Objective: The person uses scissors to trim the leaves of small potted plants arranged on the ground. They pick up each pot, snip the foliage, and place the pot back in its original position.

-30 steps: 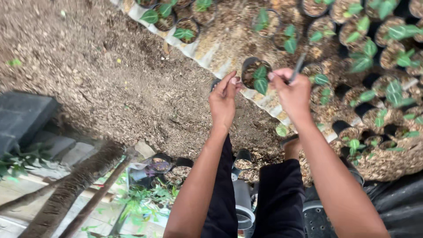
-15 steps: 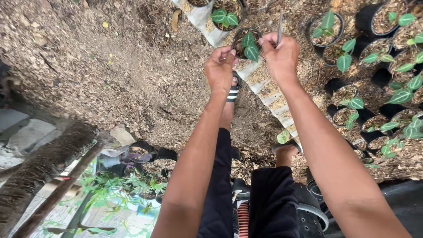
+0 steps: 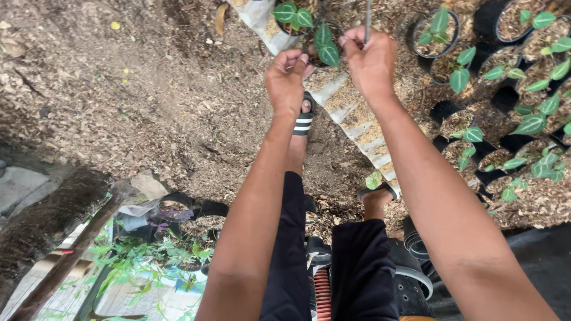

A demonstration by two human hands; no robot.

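A thin grey stick stands upright in the right hand, pinched shut around it, just above a small black pot holding a green seedling. The left hand is curled closed beside it; whether it holds anything I cannot tell. Beyond the right hand, rows of potted seedlings already stand filled, so the potting looks largely done.

Left hand lies left of the seedling pot, right hand right; more pots further right.
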